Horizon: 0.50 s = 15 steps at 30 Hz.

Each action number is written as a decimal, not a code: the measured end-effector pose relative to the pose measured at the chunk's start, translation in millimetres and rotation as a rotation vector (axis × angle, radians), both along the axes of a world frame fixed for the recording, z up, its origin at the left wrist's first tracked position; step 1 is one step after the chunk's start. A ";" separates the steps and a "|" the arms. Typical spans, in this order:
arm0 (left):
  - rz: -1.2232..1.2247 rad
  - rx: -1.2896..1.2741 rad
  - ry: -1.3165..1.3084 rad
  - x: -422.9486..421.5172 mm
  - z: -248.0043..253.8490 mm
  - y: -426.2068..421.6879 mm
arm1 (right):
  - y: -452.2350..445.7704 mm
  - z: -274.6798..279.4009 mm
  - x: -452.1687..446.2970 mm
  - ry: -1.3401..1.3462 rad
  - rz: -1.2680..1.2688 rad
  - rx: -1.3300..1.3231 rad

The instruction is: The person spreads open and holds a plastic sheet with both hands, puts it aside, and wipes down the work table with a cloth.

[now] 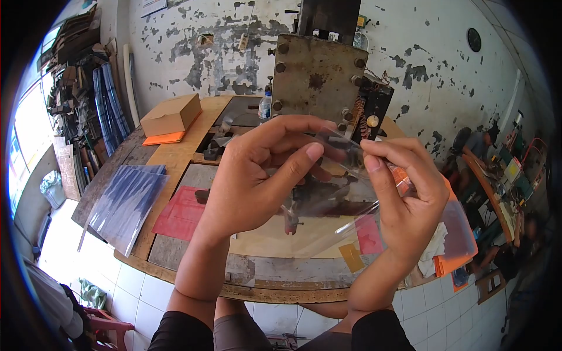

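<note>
Before the bolted metal machine (319, 76), a clear plastic sheet (350, 212) is held up in the air. The right hand (408, 190) pinches its edge between thumb and forefinger; the left hand (257, 175) curls close against it, though whether that one grips cannot be told. Probably light, thin and bendy, the sheet may slip or crease easily, so a gentle pinch along its edges seems the best hold.

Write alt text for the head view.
A person's right hand pinches a clear plastic sheet above a worktable, the left hand close by; a big metal machine stands behind. A cardboard box sits at the left.
</note>
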<state>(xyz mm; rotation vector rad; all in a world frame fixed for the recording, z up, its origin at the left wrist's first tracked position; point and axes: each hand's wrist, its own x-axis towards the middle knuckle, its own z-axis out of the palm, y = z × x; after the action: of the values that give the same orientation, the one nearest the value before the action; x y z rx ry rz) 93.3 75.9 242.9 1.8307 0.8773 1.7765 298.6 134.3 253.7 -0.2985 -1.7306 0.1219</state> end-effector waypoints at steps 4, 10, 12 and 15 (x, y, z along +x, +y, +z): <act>0.027 -0.015 -0.002 0.3 1.4 -1.6 | -2.2 0.8 -0.9 -0.005 0.019 -0.026; 0.026 -0.039 -0.008 -0.8 3.3 -3.8 | 0.8 0.0 -0.7 -0.019 0.019 -0.003; 0.023 -0.041 -0.014 -1.4 3.1 -3.9 | 0.4 0.2 -1.1 -0.017 0.023 -0.016; 0.023 -0.048 -0.014 -1.7 3.1 -4.2 | -0.2 0.3 -1.6 -0.011 0.029 -0.034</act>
<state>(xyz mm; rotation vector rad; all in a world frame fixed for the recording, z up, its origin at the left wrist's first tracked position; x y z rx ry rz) 91.6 71.7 246.1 1.7831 0.9319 1.7644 297.0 134.1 254.0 -0.2997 -1.7452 0.1717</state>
